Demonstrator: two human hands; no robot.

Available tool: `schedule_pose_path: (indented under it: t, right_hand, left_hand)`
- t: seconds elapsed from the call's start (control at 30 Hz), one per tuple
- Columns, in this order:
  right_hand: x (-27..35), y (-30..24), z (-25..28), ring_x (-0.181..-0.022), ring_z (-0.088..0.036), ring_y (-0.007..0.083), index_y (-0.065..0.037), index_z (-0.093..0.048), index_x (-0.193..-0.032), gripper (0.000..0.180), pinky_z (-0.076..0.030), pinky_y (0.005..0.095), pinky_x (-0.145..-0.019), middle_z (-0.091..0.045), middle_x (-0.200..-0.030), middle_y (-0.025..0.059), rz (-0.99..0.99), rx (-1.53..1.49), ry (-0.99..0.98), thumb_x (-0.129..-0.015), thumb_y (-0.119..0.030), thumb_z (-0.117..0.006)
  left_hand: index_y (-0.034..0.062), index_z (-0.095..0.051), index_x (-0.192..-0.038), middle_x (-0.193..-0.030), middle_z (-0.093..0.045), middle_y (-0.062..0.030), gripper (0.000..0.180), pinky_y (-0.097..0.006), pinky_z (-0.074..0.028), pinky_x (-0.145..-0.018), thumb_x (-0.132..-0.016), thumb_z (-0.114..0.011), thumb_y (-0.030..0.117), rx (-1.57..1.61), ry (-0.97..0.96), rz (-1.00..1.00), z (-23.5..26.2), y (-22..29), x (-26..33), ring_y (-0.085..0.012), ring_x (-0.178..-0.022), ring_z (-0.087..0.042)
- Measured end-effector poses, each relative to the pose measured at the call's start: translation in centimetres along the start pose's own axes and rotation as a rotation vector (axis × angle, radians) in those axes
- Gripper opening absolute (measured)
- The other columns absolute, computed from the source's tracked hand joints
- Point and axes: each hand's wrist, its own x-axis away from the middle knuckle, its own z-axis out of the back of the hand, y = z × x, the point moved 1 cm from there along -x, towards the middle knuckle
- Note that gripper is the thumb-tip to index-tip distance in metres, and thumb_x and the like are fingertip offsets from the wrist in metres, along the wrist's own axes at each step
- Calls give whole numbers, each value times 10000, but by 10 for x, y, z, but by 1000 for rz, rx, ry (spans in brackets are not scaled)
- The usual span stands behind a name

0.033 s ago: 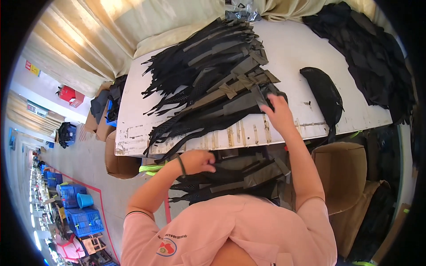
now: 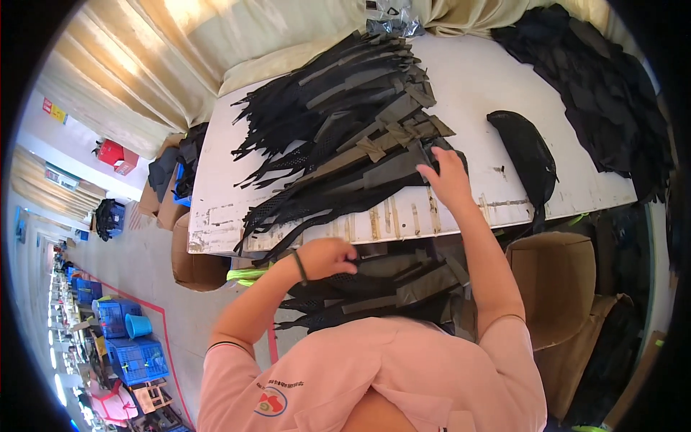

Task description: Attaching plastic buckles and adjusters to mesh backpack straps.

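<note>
Long black and dark-grey fabric strips, some of them mesh, lie fanned in a layered heap on the white table. My right hand is over the right ends of the nearest strips, thumb and fingers apart; it touches or hovers just above them. At the table's front edge, my left hand has its fingers curled together. A dark bit shows at its fingertips, too small to name. Below that hand, more dark strips lie lower down, between my body and the table.
A curved black pouch-like piece lies right of the strips. Dark fabric pieces are heaped at the far right. An open cardboard box stands below the table's right side, another box at the left. Blue crates stand on the floor.
My left hand has shifted slightly right and up toward the table edge. My right hand's thumb has moved a little away from the fingers. The strips look unchanged.
</note>
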Motion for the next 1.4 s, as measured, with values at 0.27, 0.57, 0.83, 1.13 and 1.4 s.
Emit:
schedule_pose_path:
  t: [0.27, 0.57, 0.83, 1.13, 1.4]
  right_hand:
    - [19, -71, 31, -727, -606, 314, -16, -548, -945, 226, -483, 415, -673, -618, -801, 133, -96, -549, -273, -813, -126, -695]
    - [69, -102, 52, -811, -603, 291, -62, -516, -1110, 452, -466, 394, -714, -597, -991, 101, 170, -60, 79, -732, -129, -754]
    - [67, -88, 43, -721, -604, 302, -67, -584, -1010, 211, -496, 399, -627, -603, -798, 117, 191, -162, -139, -809, -49, -642]
    - [53, -74, 38, -607, -567, 208, -45, -581, -746, 139, -445, 335, -561, -575, -677, 82, -123, -383, -248, -815, -133, -664]
    - [79, -74, 22, -640, -445, 47, -5, -578, -760, 191, -379, 236, -566, -515, -663, -35, -623, -979, -417, -875, -149, -628]
  left_hand:
    - [51, -564, -1134, -1172, -558, -157, 358, -393, -432, -911, -810, -664, 165, -114, 857, -195, 25, 29, -53, -322, -1078, -529]
    - [10, -584, -836, -717, -608, -127, 174, -333, -456, -579, -834, -642, 174, 238, 586, -186, 12, 43, -99, -256, -625, -570]
    - [9, -560, -789, -664, -559, -63, 227, -268, -421, -547, -787, -741, 147, 347, 456, -42, 12, 39, -87, -115, -568, -471]
    - [52, -522, -751, -750, -521, -68, 209, -374, -423, -621, -751, -722, 113, 94, 501, -495, -3, 43, -73, -288, -699, -528]
    - [69, -537, -790, -760, -546, -86, 183, -383, -405, -679, -749, -711, 104, 181, 462, -260, -7, 49, -64, -287, -749, -542]
